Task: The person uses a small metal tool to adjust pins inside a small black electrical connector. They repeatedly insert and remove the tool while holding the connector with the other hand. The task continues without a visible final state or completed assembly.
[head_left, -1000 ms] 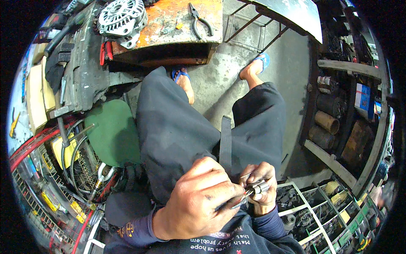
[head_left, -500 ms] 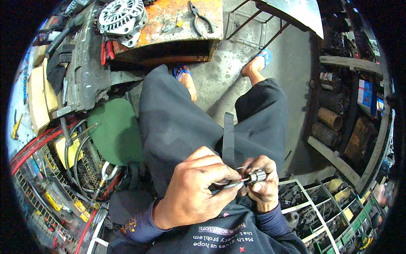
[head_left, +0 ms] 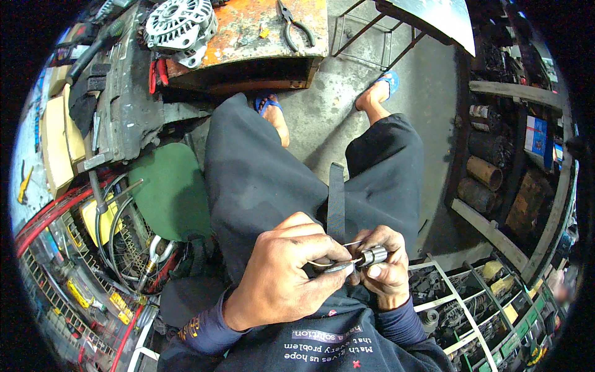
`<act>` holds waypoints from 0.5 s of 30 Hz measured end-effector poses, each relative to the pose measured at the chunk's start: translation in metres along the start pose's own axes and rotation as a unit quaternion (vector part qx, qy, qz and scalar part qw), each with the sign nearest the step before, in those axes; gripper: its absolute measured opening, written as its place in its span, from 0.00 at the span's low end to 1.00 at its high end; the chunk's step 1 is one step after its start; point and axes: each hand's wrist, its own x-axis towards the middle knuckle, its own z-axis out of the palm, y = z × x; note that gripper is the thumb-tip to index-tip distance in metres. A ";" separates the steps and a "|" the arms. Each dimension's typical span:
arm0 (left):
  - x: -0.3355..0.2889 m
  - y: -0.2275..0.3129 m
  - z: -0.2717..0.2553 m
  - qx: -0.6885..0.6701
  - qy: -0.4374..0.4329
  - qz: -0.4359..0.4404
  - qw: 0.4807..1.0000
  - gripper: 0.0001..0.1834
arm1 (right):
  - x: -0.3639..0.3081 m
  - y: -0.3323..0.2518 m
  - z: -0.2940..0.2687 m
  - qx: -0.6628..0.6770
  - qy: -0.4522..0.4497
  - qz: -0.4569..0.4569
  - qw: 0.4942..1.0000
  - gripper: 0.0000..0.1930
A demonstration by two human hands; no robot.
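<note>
Gripping a small metal cylinder [head_left: 374, 255] in my right hand [head_left: 387, 273], I work a thin tool [head_left: 339, 267] pinched in my left hand [head_left: 285, 273] against it, unfinished, over my lap.

the hands, left hand [head_left: 286, 273] beside right hand [head_left: 385, 273], meet over the lap with a small metal cylinder [head_left: 374, 255] between them, a workbench [head_left: 248, 43] ahead bearing an alternator [head_left: 180, 28] and pliers [head_left: 290, 25], cables [head_left: 118, 229] left, sorting trays [head_left: 471, 310] right.
</note>
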 end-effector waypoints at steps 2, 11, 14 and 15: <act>0.000 0.000 0.001 -0.006 0.003 -0.003 1.000 0.08 | -0.001 -0.001 0.000 -0.001 0.006 0.001 1.000 0.18; 0.002 0.001 0.000 0.011 0.003 -0.007 1.000 0.07 | 0.000 -0.004 0.004 -0.012 0.045 -0.006 0.999 0.17; -0.002 0.001 -0.003 0.003 0.000 -0.023 1.000 0.07 | 0.003 -0.004 0.010 -0.035 0.066 -0.019 0.997 0.17; -0.002 0.001 -0.002 0.009 0.004 -0.017 1.000 0.07 | 0.003 -0.004 0.009 -0.037 0.066 -0.021 0.997 0.16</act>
